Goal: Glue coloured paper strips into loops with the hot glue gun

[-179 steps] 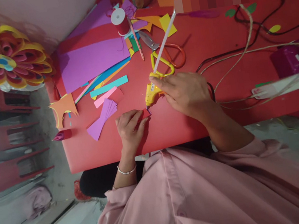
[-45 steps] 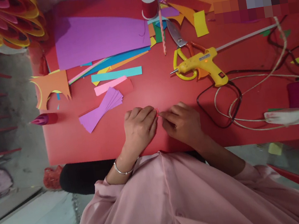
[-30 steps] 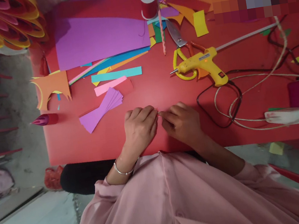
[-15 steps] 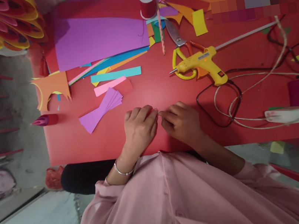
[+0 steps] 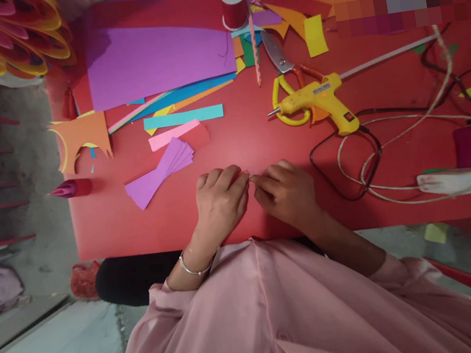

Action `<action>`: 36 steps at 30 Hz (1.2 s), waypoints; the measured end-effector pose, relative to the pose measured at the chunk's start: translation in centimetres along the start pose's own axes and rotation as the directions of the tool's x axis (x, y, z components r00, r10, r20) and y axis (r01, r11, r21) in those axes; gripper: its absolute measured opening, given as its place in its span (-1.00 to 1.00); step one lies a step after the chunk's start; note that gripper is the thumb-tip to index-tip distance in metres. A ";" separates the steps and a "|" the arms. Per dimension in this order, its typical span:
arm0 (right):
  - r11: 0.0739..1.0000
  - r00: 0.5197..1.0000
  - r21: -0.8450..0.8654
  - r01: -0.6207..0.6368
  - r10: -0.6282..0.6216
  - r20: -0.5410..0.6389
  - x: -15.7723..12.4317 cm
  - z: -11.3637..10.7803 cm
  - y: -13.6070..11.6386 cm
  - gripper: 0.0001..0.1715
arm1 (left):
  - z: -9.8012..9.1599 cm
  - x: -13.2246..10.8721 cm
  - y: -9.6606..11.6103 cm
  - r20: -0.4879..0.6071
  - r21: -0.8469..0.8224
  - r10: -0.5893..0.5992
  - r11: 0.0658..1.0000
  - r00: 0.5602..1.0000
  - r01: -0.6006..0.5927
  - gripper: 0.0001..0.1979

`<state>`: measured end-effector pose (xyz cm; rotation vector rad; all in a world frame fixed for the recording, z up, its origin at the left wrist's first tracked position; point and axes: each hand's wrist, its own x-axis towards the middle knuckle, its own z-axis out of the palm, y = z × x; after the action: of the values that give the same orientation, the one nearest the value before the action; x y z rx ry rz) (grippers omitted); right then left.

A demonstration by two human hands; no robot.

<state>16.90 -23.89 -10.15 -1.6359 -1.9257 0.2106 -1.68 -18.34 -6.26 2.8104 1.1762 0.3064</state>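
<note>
My left hand point(image 5: 223, 202) and my right hand point(image 5: 285, 191) meet near the front edge of the red table point(image 5: 111, 233). Their fingertips pinch a small pink piece of paper point(image 5: 249, 171) between them; most of it is hidden by the fingers. Left of my left hand lies a fan of purple paper strips point(image 5: 160, 175). Above it are a pink strip point(image 5: 174, 135) and a turquoise strip point(image 5: 183, 117). A rolled pink and red paper petal point(image 5: 70, 189) stands near the table's left edge.
A yellow glue gun point(image 5: 316, 99) rests over scissors point(image 5: 283, 66) at right, with loose cords point(image 5: 361, 172) trailing to a white power strip point(image 5: 461, 180). A ribbon spool point(image 5: 235, 2), a pencil point(image 5: 256, 58), purple sheets point(image 5: 156, 58) and orange scraps point(image 5: 87, 133) lie farther back.
Slightly more of the pink paper shows between the fingertips. Both hands stay in nearly the same place, and the view has shifted a little.
</note>
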 end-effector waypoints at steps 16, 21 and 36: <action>1.000 0.999 -0.001 0.024 -0.024 -0.039 0.1 -0.1 -0.1 -0.72 | 0.0 0.0 -0.1 -0.011 0.007 0.015 1.000 1.000 -0.015 -0.76; 1.000 1.000 -0.013 0.013 -0.013 -0.014 0.0 0.0 0.0 -0.70 | 0.0 0.0 0.0 0.026 -0.001 -0.008 1.000 1.000 0.008 -0.75; 1.000 1.000 0.000 0.010 -0.010 -0.016 0.0 0.0 -0.1 -0.70 | 0.0 0.0 -0.1 0.004 0.011 0.008 1.000 1.000 -0.008 -0.75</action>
<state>16.82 -23.89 -10.07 -1.6229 -1.9214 0.1926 -1.71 -18.30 -6.31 2.8240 1.1700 0.2956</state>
